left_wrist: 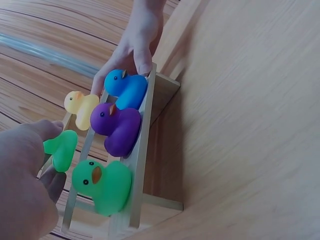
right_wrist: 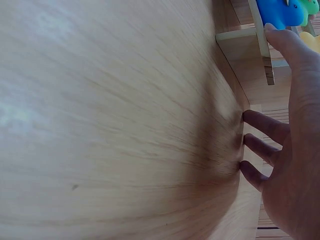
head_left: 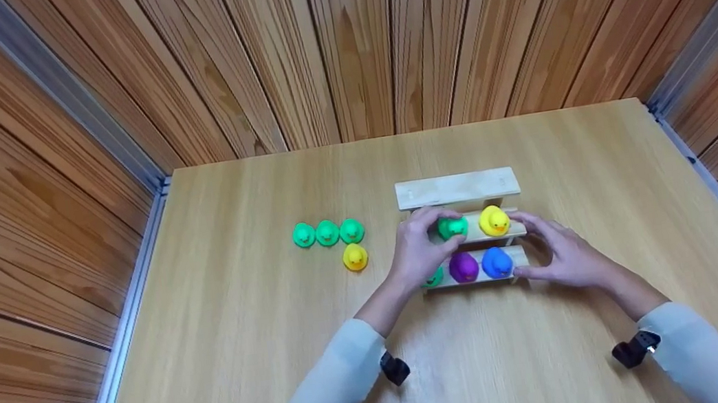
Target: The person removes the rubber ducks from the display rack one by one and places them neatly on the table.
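A stepped wooden rack (head_left: 457, 188) carries toy ducks on its two lower steps. On the middle step my left hand (head_left: 415, 249) pinches a green duck (head_left: 453, 228) between thumb and fingers, left of a yellow duck (head_left: 494, 220). The lowest step holds a green duck (left_wrist: 104, 186), a purple duck (head_left: 463, 267) and a blue duck (head_left: 497, 262). At the rack's right end is my right hand (head_left: 571, 257), fingers spread; in the right wrist view its thumb lies at the lowest step's end beside the blue duck, and the other fingertips reach down to the tabletop.
Left of the rack, three green ducks (head_left: 327, 233) stand in a row on the wooden table (head_left: 245, 341), with a yellow duck (head_left: 355, 257) in front of the rightmost. Wood-plank walls (head_left: 352, 43) with metal edge strips enclose the table at the back and sides.
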Tool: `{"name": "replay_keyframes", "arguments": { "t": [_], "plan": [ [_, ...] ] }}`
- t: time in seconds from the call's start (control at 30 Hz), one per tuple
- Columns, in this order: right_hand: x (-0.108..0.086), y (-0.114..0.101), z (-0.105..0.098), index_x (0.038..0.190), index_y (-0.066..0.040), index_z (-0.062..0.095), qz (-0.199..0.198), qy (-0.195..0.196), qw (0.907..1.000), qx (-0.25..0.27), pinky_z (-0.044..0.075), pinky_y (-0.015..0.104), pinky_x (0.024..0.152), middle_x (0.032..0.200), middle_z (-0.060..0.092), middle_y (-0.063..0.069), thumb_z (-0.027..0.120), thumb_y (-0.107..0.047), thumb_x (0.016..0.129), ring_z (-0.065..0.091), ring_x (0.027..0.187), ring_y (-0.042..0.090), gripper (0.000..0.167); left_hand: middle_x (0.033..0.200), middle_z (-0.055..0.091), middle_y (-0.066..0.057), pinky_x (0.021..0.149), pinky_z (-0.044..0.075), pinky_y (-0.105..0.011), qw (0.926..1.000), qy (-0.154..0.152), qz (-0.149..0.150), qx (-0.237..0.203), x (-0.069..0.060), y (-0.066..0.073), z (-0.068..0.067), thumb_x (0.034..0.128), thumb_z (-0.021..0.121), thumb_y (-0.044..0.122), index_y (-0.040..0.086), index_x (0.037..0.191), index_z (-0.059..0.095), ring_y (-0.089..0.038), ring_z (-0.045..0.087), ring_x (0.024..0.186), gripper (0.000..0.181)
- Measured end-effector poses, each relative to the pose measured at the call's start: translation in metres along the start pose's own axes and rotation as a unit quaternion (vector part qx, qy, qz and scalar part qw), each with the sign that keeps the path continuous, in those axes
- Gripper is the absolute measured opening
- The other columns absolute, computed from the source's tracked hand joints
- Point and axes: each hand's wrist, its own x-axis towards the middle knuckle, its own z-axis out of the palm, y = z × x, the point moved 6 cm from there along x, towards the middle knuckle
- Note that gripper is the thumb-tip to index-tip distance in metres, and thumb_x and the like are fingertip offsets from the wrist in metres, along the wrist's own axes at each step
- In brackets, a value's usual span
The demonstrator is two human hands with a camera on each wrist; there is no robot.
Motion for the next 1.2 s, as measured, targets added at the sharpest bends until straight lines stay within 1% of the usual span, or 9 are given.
{"name": "replay_keyframes", "arguments": {
  "t": [0.1,0.2,0.37,0.53,0.67,0.93,1.2],
  "plan": [
    [0.0,0.0,0.0,0.176,-0.031,0.031,-0.003,-0.001,1.0,0.001,0.033,0.086,0.128,0.179,0.041,0.023,0.092,-0.035,0.096,0.047,0.159,0.057,0.1,0.132,0.081,-0.006,0.12,0.059,-0.035,0.9998,0.007,0.007,-0.016,-0.003,0.001,-0.007,0.0976,0.089,0.011,0.013,0.126,0.082,-0.022,0.073,0.131,0.03],
    [0.0,0.0,0.0,0.176,-0.031,0.031,-0.006,-0.001,1.0,0.002,0.032,0.085,0.128,0.179,0.04,0.023,0.092,-0.034,0.096,0.046,0.16,0.057,0.1,0.132,0.081,-0.007,0.118,0.061,-0.035,0.9993,0.008,0.004,-0.037,-0.007,0.001,-0.014,0.0976,0.089,0.01,0.012,0.126,0.082,-0.022,0.074,0.13,0.029],
    [0.001,0.0,0.0,0.176,-0.03,0.032,-0.007,0.002,1.0,0.001,0.033,0.086,0.127,0.178,0.042,0.025,0.093,-0.034,0.095,0.048,0.158,0.058,0.102,0.132,0.08,-0.009,0.115,0.063,-0.034,0.9985,0.013,0.004,-0.052,-0.014,-0.001,-0.025,0.0972,0.088,0.007,0.009,0.125,0.082,-0.025,0.075,0.127,0.029],
    [0.001,0.001,0.0,0.175,-0.028,0.033,-0.001,0.003,1.0,-0.001,0.034,0.085,0.127,0.175,0.044,0.028,0.094,-0.034,0.094,0.049,0.157,0.059,0.102,0.132,0.08,-0.012,0.118,0.062,-0.036,0.9985,0.021,0.005,-0.05,-0.021,-0.006,-0.038,0.0975,0.087,0.005,0.006,0.125,0.081,-0.028,0.074,0.131,0.028],
    [0.001,0.001,0.0,0.175,-0.028,0.033,-0.004,0.001,1.0,0.001,0.034,0.084,0.128,0.176,0.044,0.028,0.094,-0.033,0.095,0.049,0.158,0.059,0.101,0.134,0.08,-0.012,0.121,0.06,-0.039,0.9987,0.029,0.007,-0.042,-0.026,-0.011,-0.048,0.0989,0.086,0.006,0.006,0.126,0.081,-0.03,0.074,0.134,0.027],
    [0.001,0.0,0.0,0.175,-0.028,0.033,-0.009,0.006,0.9999,0.0,0.035,0.083,0.129,0.176,0.045,0.027,0.094,-0.033,0.095,0.05,0.158,0.058,0.1,0.13,0.08,-0.014,0.12,0.061,-0.044,0.9978,0.058,0.009,-0.031,-0.036,-0.024,-0.069,0.098,0.087,0.007,0.005,0.124,0.082,-0.031,0.076,0.128,0.026],
    [0.001,0.0,0.0,0.175,-0.031,0.032,-0.003,0.006,1.0,-0.007,0.034,0.085,0.128,0.178,0.044,0.024,0.093,-0.035,0.095,0.048,0.159,0.057,0.101,0.131,0.08,-0.015,0.118,0.063,-0.044,0.9964,0.083,0.003,-0.018,-0.048,-0.041,-0.092,0.097,0.088,0.005,0.005,0.126,0.082,-0.032,0.075,0.128,0.029]
  ]
}}
